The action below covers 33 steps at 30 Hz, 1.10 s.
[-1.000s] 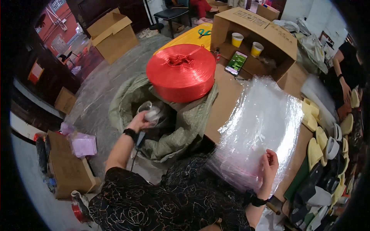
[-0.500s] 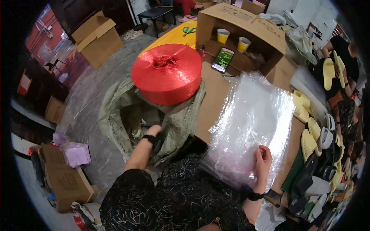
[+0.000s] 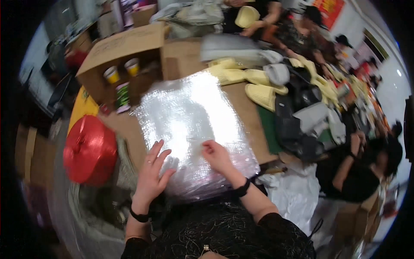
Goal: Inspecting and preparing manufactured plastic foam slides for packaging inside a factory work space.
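On the table [image 3: 244, 102]: a stack of clear film [image 3: 185, 103], glossy, right in front of the person
Left hand [image 3: 151, 175]: at the film's near left, fingers spread wide
Right hand [image 3: 217, 157]: over the film's near part, fingers curled narrow; cannot tell whether they pinch any
Phone [image 3: 123, 97]: left of the film, by the open box [image 3: 125, 43]
Roll [image 3: 92, 151]: red, nearer the person than the phone
Slippers [image 3: 261, 96]: yellow, right of the film
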Each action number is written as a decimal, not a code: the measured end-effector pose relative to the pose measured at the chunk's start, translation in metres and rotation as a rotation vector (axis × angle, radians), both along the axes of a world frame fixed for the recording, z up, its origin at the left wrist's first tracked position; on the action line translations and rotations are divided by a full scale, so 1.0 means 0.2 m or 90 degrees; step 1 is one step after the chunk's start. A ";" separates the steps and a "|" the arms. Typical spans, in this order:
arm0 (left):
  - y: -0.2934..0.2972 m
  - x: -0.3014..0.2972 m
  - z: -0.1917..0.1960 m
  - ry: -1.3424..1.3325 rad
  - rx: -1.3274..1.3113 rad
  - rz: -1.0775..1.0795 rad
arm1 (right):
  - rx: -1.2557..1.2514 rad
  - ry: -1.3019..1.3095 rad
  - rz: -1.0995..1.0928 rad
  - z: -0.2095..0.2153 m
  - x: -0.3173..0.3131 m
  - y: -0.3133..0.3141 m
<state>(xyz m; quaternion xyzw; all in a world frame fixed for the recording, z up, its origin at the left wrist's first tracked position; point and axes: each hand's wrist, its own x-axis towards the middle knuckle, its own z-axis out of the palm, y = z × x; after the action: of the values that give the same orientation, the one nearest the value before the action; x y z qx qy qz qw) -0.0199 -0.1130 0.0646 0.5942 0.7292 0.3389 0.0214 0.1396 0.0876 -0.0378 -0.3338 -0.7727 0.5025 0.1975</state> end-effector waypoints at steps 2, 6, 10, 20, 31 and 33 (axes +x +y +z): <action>0.17 0.01 -0.12 0.001 -0.005 -0.070 | 0.075 -0.002 0.018 0.08 0.02 -0.04; 0.37 0.00 -0.35 0.085 -0.094 -0.096 | 0.007 0.160 0.033 0.13 0.20 0.07; 0.38 0.02 -0.45 0.032 -0.087 -0.097 | 0.473 0.055 -0.224 0.22 0.55 0.42; 0.39 -0.03 -0.48 0.003 -0.072 -0.063 | 0.293 -0.501 -0.624 0.35 1.45 1.09; 0.34 -0.02 -0.58 0.081 -0.092 -0.080 | 0.251 -0.215 -0.214 0.37 1.39 0.95; 0.33 -0.02 -0.57 0.095 -0.110 -0.074 | 0.245 -0.297 -0.185 0.49 1.23 0.92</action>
<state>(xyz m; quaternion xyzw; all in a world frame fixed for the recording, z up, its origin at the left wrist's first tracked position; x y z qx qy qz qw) -0.0232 -0.0464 -0.0493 0.6548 0.7197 0.2278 0.0376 0.3855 0.2723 0.0604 -0.5031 -0.8220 0.2244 0.1444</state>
